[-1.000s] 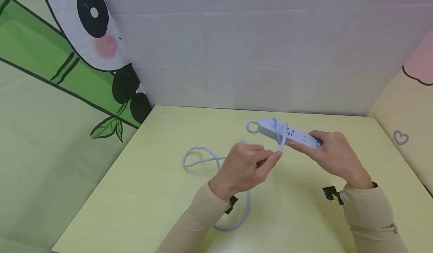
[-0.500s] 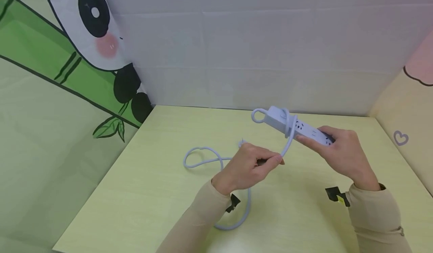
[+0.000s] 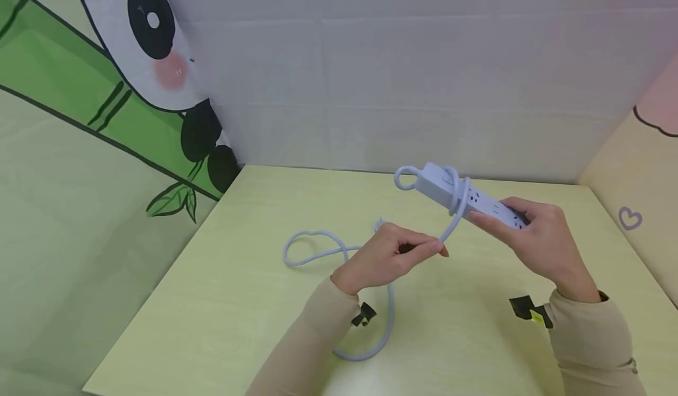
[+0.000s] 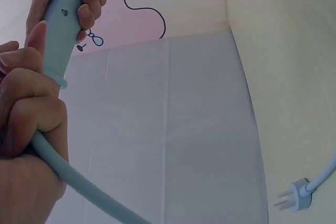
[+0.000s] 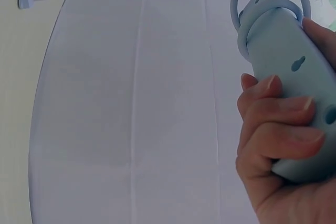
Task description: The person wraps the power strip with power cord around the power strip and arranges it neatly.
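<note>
A white power strip is held up over the table, tilted, its socket face toward the head camera. My right hand grips its lower right end, fingers curled round the underside in the right wrist view. Its cord loops from the far end and wraps round the body near that end. With curled fingers my left hand pinches the cord just below the wraps. In the left wrist view the cord runs on out of that fist. The rest of the cord lies loosely looped on the table, ending in a three-pin plug.
The pale yellow table meets a light grey wall sheet at the back. A printed panel stands at the left and a cream one at the right. Black tape pieces show near both wrists.
The power strip and right hand have moved up and slightly right. A longer stretch of cord shows between the wraps and my left hand, which has shifted little and keeps its pinch.
</note>
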